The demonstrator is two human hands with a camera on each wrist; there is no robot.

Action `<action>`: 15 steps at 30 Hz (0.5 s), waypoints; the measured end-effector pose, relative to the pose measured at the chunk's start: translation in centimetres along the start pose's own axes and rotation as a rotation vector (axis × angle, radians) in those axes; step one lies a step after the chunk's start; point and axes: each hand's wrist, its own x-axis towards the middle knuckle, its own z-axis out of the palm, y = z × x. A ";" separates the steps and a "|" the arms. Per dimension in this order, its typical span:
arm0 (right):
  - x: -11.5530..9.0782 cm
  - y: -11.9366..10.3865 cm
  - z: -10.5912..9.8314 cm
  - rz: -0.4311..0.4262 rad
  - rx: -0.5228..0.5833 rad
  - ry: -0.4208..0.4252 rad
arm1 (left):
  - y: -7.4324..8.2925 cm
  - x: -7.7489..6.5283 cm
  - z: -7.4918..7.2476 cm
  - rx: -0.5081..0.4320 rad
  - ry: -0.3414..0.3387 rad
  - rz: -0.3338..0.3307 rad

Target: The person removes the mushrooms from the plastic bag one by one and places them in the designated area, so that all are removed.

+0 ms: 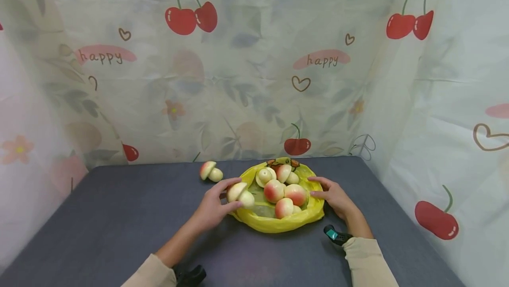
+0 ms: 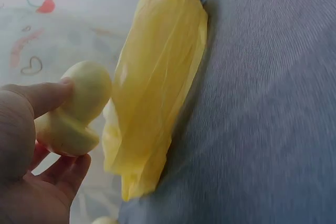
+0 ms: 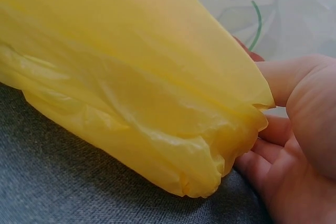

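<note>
In the head view my left hand [image 1: 214, 205] pinches a toy mushroom [image 1: 240, 195] between thumb and fingers, over the left rim of a yellow plastic bag [image 1: 274, 225]. Its pale stem and cap [image 2: 79, 106] show in the left wrist view, close beside the bag's side. My right hand [image 1: 336, 198] grips the bag's right edge, thumb over the rim and fingers along the outside in the right wrist view. Inside the wide-mouthed bag lie several mushrooms with red-tinged caps, one of them a cap [image 1: 274, 191] near the middle.
Another mushroom [image 1: 210, 171] lies on the dark grey table [image 1: 119, 225], behind and left of the bag. An orange-brown piece with dark outlines [image 1: 295, 163] shows at the bag's back rim. A curtain [image 1: 246, 57] printed with cherries encloses the table's back and sides.
</note>
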 end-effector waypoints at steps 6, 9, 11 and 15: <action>0.2 -0.3 0.2 -0.012 -0.011 -0.005 | -1.2 -1.0 -2.2 -0.001 0.080 -0.035; 0.2 -0.5 0.2 -0.016 -0.015 -0.005 | -1.9 -1.3 -3.2 0.012 0.148 -0.029; 0.1 -0.5 0.2 -0.021 -0.019 -0.006 | -2.0 -1.4 -3.8 0.024 0.187 -0.016; 0.0 -0.1 0.1 -0.017 -0.017 -0.001 | -0.7 -1.8 -4.9 0.048 0.235 -0.011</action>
